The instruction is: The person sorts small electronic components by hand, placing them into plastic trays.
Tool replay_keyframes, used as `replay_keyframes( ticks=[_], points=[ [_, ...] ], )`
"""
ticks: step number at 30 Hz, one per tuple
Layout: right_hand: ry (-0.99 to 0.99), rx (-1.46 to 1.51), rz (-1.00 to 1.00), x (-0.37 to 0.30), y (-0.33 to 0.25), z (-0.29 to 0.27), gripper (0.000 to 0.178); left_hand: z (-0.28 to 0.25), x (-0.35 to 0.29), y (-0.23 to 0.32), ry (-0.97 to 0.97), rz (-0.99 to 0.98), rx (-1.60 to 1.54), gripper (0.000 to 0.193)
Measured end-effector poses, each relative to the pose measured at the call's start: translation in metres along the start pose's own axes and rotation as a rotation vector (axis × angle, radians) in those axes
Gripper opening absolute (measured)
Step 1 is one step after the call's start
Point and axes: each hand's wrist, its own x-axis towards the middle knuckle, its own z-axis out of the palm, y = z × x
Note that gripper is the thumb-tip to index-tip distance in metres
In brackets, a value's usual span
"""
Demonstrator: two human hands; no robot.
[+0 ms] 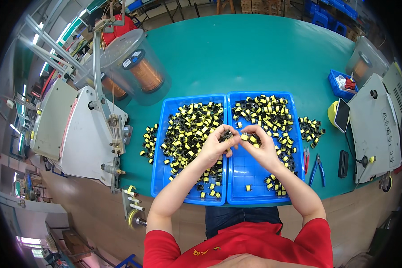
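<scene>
Two blue trays stand side by side in front of me. The left tray (pixel 158 172) is heaped with small black coil bobbins wrapped in yellow tape (pixel 190 129). In the right tray (pixel 236 187), more coil bobbins (pixel 272 109) crowd the far end and right side, and blue bottom shows nearer me. Over the edge where the trays meet, my left hand (pixel 219 145) is closed around a dark coil bobbin (pixel 227 136), partly hidden by its fingers. Close against it, my right hand (pixel 262 149) pinches a yellow-taped coil bobbin (pixel 245 137). The fingertips of both hands nearly touch.
Loose coil bobbins lie outside both trays on the green table (pixel 210 53). Red-handled pliers (pixel 306 160), blue pliers (pixel 317 169) and a black case (pixel 343 164) lie at right. A phone (pixel 342 115) stands near the right machine (pixel 377 129). A white machine (pixel 87 138) and copper wire spools (pixel 146 75) stand left.
</scene>
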Motion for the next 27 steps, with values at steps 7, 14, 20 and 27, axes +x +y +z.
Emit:
replay_keyframes(
  ticks=[7, 14, 20, 27],
  points=[
    [-0.043, -0.116, -0.111, -0.002, 0.003, 0.005, 0.030, 0.001, -0.003, 0.006, 0.010, -0.034, 0.230, 0.031],
    [-0.175, 0.391, 0.490, 0.002, -0.009, -0.004, 0.032, -0.036, 0.002, 0.027, -0.376, -0.115, 0.012, 0.031],
    [-0.134, 0.531, 0.659, 0.003, 0.003, -0.004, 0.026, -0.067, -0.010, 0.056, -0.803, -0.130, 0.282, 0.038],
    [-0.280, 0.828, 0.785, 0.002, 0.008, -0.003, 0.038, -0.049, -0.006, 0.045, -0.584, 0.022, 0.172, 0.039]
  ],
)
